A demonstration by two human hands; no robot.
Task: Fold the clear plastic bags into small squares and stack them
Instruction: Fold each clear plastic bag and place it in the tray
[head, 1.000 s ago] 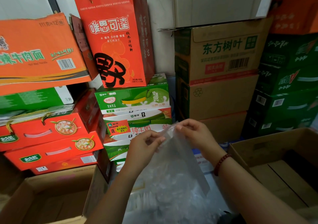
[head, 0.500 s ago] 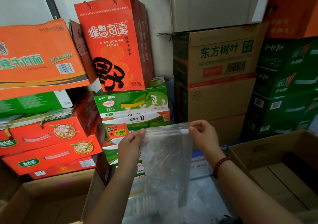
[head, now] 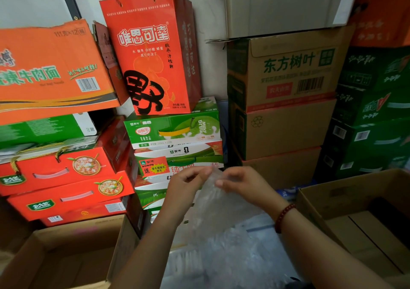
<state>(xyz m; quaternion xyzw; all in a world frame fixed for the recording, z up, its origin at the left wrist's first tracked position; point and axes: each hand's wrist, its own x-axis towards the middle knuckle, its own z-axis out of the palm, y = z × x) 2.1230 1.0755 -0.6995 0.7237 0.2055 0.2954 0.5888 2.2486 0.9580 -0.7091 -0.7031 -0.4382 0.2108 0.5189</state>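
Observation:
A clear plastic bag (head: 213,206) hangs in the air in front of me, held by its top edge. My left hand (head: 185,185) pinches the top on the left side. My right hand (head: 241,183) pinches it on the right, with a red bead bracelet on that wrist. The two hands are close together, almost touching, and the bag's top is bunched between them. More clear plastic (head: 233,257) lies in a heap below the hanging bag.
An open cardboard box (head: 66,251) sits at lower left and another open cardboard box (head: 355,202) at lower right. Stacked red, green and brown cartons (head: 286,131) fill the wall straight ahead, close behind the hands.
Half a second ago my hands were apart with the bag's top stretched flat between them. They have come together and the top is now bunched.

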